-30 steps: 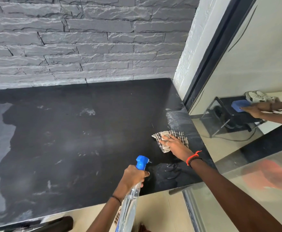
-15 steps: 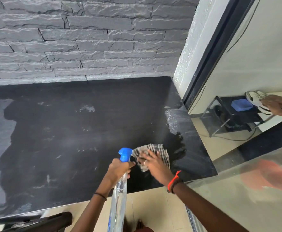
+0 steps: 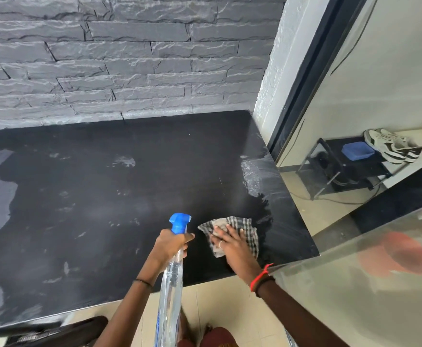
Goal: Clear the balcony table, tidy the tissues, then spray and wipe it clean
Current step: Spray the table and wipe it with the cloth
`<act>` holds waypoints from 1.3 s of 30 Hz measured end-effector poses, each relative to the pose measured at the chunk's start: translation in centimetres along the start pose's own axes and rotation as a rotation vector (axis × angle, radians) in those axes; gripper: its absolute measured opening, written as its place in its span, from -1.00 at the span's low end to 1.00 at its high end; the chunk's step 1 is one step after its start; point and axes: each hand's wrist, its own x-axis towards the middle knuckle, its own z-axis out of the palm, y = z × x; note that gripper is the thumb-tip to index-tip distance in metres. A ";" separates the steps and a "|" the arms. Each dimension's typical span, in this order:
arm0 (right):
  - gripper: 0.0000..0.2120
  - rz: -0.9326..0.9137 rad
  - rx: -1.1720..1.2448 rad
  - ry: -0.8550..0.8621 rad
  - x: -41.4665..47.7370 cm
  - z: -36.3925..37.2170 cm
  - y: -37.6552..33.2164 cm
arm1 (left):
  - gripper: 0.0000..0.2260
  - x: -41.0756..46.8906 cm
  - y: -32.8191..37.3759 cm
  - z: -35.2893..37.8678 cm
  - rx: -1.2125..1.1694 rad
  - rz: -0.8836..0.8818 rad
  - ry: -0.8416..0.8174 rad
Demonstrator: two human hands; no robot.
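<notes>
We see a glossy black stone tabletop (image 3: pixel 130 196) set into a corner, with a wall of rough grey stone slabs (image 3: pixel 130 58) behind it and a dark-framed glass door (image 3: pixel 305 96) at its right end. Pale smears and dried splash marks lie over the middle and left of the top, and a wet, streaked patch (image 3: pixel 252 176) sits near its right edge. The left hand (image 3: pixel 171 246) grasps the neck of a clear plastic spray bottle (image 3: pixel 172 284) just under its blue trigger head (image 3: pixel 180 222), fingers wrapped round it. The nozzle points out over the table and the bottle's body slants back over the near edge. Just beside it, the right hand (image 3: pixel 232 242) lies flat with its fingers spread on a crumpled black-and-white checked cloth (image 3: pixel 248 229), pressing it onto the tabletop near the front right corner. That wrist wears a red-orange thread band (image 3: pixel 261 274), and the left wrist a thin black one (image 3: pixel 143 282). Beige floor tiles (image 3: pixel 217 309) show below the table edge. To the right we make out a low black rack (image 3: pixel 350 171) with a blue tub (image 3: pixel 357 151) and white trainers (image 3: pixel 392 146) on top, though whether we see it through the glass or reflected in it we cannot tell.
</notes>
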 end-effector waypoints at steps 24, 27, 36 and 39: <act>-0.40 0.384 0.274 0.038 -10.2 1.5 11.8 | -0.79 1.7 1.9 14.7 0.230 -0.025 -0.284; -0.45 0.384 0.241 -0.017 -10.3 1.1 11.5 | -0.79 1.6 2.7 16.3 0.264 0.001 -0.329; -0.28 0.399 0.191 0.052 -10.3 2.5 11.4 | -0.85 1.9 4.7 19.0 0.416 0.097 -0.393; -0.33 0.390 0.168 0.037 -9.2 3.2 11.1 | -0.83 2.4 5.3 18.2 0.344 0.076 -0.430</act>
